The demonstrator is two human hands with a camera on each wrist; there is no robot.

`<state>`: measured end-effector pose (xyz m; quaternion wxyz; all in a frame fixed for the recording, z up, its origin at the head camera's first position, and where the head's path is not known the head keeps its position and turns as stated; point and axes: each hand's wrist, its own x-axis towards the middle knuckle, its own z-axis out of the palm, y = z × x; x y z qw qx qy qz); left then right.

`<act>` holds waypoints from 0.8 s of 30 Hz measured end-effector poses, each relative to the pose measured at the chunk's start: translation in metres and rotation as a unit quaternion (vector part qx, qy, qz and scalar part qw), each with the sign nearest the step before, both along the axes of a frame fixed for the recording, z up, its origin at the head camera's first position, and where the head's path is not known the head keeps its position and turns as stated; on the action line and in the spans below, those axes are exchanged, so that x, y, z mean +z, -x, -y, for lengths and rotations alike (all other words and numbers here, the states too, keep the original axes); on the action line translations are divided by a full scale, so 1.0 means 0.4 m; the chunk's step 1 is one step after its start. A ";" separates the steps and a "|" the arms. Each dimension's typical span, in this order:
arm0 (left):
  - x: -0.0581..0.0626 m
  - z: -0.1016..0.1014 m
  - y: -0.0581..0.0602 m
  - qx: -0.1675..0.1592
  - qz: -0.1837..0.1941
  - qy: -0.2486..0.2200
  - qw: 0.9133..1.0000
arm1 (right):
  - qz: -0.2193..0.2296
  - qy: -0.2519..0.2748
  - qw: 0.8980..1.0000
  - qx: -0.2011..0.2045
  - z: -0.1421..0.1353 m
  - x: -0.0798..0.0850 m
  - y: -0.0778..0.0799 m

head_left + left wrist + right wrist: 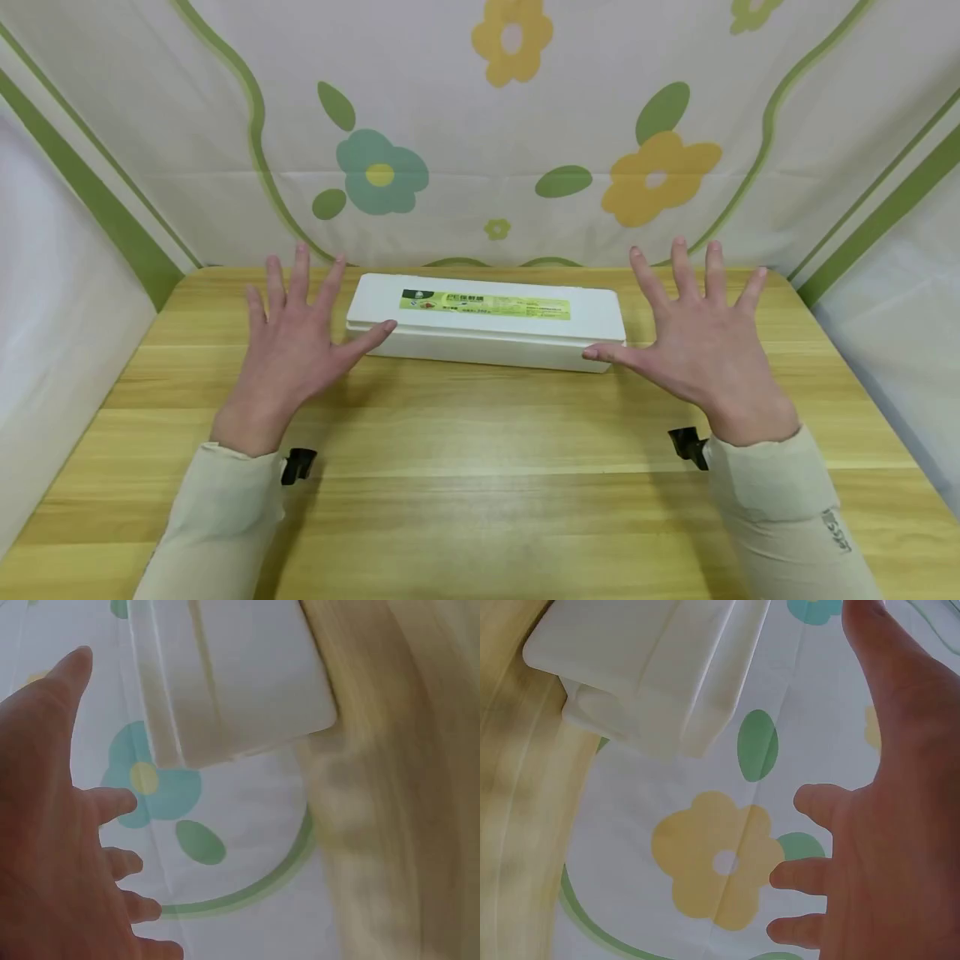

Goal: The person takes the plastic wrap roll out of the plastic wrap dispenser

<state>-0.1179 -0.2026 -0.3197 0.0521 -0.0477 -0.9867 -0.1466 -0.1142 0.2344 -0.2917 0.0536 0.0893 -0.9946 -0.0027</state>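
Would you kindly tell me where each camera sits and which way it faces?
Head: on the head, facing forward and down at the white box and table; left hand, right hand and sleeves show.
Left wrist: on that wrist, facing the box's left end and flowered cloth; left hand shows.
Right wrist: on that wrist, facing the box's right end and the cloth; right hand shows.
Both wrist views share the box and teal flower.
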 end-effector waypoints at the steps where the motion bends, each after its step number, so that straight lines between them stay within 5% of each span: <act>1: -0.005 0.001 0.002 -0.002 0.004 -0.007 1.000 | 0.002 0.002 1.000 0.000 0.000 -0.002 -0.001; 11: -0.076 0.003 0.002 -0.039 0.018 -0.108 0.993 | 0.025 0.026 0.999 0.000 -0.014 -0.055 -0.014; 18: -0.094 0.005 0.012 -0.032 0.056 -0.155 0.986 | 0.026 0.052 0.998 0.005 -0.015 -0.070 -0.014; 24: -0.108 0.011 0.030 -0.048 0.074 -0.261 0.961 | 0.059 0.109 0.992 0.022 0.000 -0.069 0.003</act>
